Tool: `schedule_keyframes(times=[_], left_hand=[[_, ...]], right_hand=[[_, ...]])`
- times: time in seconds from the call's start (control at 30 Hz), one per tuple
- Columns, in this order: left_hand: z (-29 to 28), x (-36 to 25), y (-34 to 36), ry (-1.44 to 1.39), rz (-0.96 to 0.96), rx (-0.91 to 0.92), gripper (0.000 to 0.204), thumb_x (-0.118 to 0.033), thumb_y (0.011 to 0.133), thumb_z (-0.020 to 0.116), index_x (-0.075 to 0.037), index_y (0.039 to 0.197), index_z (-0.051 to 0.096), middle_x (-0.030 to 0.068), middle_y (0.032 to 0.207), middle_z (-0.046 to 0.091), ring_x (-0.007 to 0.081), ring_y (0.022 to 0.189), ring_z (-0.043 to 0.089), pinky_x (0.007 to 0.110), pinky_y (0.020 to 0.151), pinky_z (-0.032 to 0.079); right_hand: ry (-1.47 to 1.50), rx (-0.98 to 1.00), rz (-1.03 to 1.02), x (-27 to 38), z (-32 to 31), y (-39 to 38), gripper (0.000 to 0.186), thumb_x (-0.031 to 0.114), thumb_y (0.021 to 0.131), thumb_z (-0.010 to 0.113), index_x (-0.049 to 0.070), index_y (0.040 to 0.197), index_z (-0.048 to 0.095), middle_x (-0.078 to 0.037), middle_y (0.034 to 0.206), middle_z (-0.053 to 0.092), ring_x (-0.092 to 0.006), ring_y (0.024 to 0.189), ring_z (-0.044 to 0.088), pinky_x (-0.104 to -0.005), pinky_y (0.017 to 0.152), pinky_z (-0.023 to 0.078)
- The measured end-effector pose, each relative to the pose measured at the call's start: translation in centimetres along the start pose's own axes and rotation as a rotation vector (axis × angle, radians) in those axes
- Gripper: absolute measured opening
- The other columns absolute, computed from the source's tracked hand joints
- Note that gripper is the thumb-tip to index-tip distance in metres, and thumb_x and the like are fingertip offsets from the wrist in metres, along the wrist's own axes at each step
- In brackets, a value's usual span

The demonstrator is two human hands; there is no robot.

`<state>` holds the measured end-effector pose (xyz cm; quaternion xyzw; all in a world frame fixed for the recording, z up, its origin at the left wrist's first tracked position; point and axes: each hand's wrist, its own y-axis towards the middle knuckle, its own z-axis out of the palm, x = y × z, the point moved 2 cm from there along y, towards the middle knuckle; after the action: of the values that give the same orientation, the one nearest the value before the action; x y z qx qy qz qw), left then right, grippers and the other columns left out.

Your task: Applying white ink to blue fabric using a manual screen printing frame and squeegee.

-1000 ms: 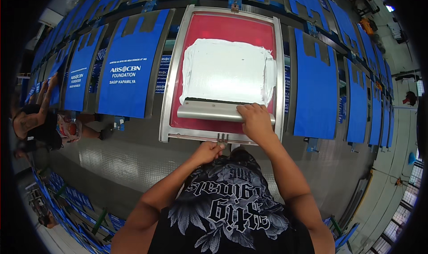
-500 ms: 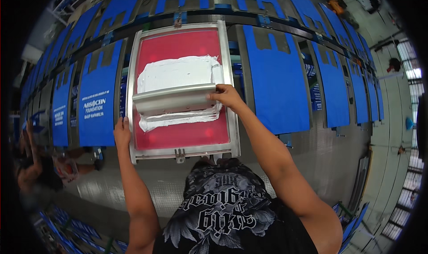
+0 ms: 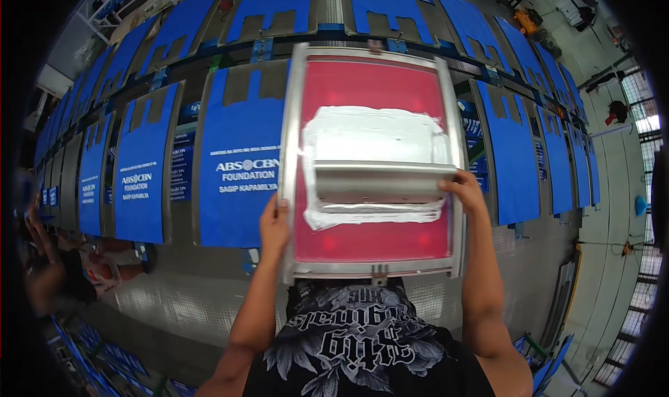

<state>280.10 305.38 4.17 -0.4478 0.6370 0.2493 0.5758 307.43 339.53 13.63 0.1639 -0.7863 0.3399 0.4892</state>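
In front of me is a screen printing frame [image 3: 291,153] with metal rails and a red mesh. White ink [image 3: 376,134] lies in a rough rectangle on the mesh. Across the ink rests a wide metal squeegee [image 3: 380,182]. My left hand [image 3: 274,223] is closed on the frame's left rail, low down. My right hand [image 3: 468,190] reaches over the right rail, its fingers gripping the squeegee's right end; whether it also holds the rail, I cannot tell. Left of the frame lies a blue bag panel [image 3: 237,129] with white print, partly covered by the rail.
Blue panels on boards run in two rows left and right; one plain panel [image 3: 511,153] lies right of the frame. A far row [image 3: 272,3] stands beyond a dark rail. Another person's arm [image 3: 45,240] shows at left. Racks with blue pieces [image 3: 104,355] stand behind me.
Frame, squeegee and both my hands have moved right, past one board. A panel with white print now shows left of the frame. My right hand still grips the squeegee.
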Motion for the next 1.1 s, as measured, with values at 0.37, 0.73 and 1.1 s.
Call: schedule_keyframes(times=[0.37, 0.73, 1.1], left_hand=[[13.4, -2.5, -4.8, -0.075, -0.135, 0.017, 0.043, -0.029, 0.094, 0.055, 0.002, 0.125, 0.053, 0.0131, 0.110, 0.062, 0.0153, 0.100, 0.056, 0.028, 0.088, 0.044], [14.8, -1.7, -3.0, 0.097, -0.135, -0.102, 0.044, -0.031, 0.095, 0.052, 0.001, 0.125, 0.054, 0.0123, 0.112, 0.063, 0.0159, 0.101, 0.057, 0.028, 0.089, 0.043], [14.6, 0.6, -3.3, -0.016, -0.133, -0.035, 0.049, -0.033, 0.094, 0.053, -0.001, 0.130, 0.049, 0.0129, 0.115, 0.061, 0.0176, 0.101, 0.057, 0.028, 0.088, 0.043]], right_hand=[[0.013, 0.096, 0.024, -7.3, -13.4, 3.9, 0.035, 0.014, 0.065, 0.079, 0.001, 0.096, 0.069, -0.005, 0.081, 0.065, -0.0131, 0.077, 0.059, -0.0267, 0.074, 0.047], [-0.018, 0.122, -0.046, -7.7, -13.5, 6.3, 0.040, 0.016, 0.067, 0.079, -0.001, 0.101, 0.067, -0.008, 0.090, 0.066, -0.0168, 0.084, 0.060, -0.0287, 0.080, 0.045], [-0.002, 0.089, -0.047, -9.0, -13.1, 5.5, 0.039, 0.017, 0.068, 0.080, 0.000, 0.101, 0.067, -0.007, 0.087, 0.065, -0.0144, 0.080, 0.058, -0.0270, 0.077, 0.044]])
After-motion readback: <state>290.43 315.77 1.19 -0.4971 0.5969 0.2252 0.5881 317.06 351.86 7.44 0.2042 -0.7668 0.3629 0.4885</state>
